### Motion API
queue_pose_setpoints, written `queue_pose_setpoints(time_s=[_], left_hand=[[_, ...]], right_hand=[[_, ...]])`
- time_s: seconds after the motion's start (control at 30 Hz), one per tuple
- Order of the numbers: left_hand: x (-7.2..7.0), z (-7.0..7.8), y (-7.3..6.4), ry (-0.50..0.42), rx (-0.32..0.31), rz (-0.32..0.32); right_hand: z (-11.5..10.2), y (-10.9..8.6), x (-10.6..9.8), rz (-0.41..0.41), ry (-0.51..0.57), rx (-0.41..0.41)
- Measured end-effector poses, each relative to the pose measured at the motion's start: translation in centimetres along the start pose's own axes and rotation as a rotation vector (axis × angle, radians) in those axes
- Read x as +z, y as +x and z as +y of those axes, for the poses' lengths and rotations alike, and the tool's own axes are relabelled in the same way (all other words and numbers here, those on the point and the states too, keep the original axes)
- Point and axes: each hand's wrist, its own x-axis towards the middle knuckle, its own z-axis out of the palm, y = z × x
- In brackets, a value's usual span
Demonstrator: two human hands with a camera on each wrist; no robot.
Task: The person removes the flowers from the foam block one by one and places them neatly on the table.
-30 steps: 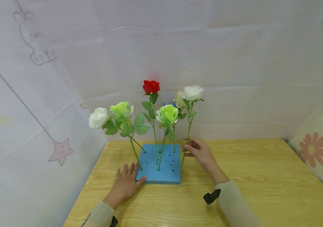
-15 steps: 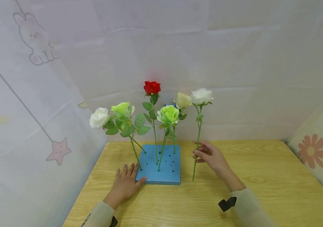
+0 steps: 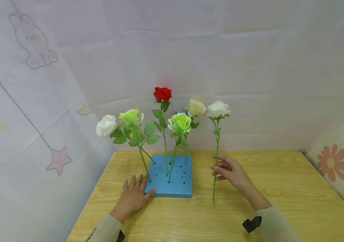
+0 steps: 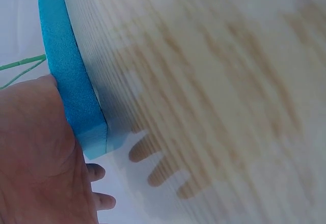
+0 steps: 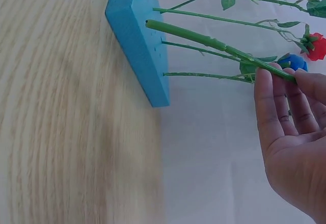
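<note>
My right hand (image 3: pixel 230 172) pinches the green stem of a white rose (image 3: pixel 218 109) between thumb and fingers, to the right of the blue foam block (image 3: pixel 172 190). The stem stands nearly upright, and in the right wrist view its cut lower end (image 5: pixel 168 28) is free, outside the block. My left hand (image 3: pixel 134 196) lies with spread fingers at the block's front left corner, its thumb at the front edge. In the block stand a red rose (image 3: pixel 162 94), two light green roses (image 3: pixel 180 123), another white rose (image 3: pixel 106 125), a cream rose (image 3: pixel 196 107) and a blue flower (image 5: pixel 294 62), mostly hidden in the head view.
Several small holes dot the block's top, mostly on its right side. The wooden table (image 3: pixel 280 188) reaches back to a pale cloth backdrop (image 3: pixel 250 67) with printed figures, which also hangs at both sides.
My right hand has carried the white rose to the right and a little toward me, away from the block and the cream rose. The left hand has stayed put.
</note>
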Motion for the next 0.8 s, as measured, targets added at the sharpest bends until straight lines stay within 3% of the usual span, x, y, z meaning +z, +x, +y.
queue_pose_setpoints(time_s=[0.4,0.8], left_hand=[[0.4,-0.5,0.2,-0.002,-0.014,-0.046],[0.4,-0.4,0.3,-0.009,-0.003,-0.034]], right_hand=[[1.8,-1.2,-0.4,-0.018,-0.027,0.088],[2.8,-2.3,-1.2,-0.023,-0.023,0.139]])
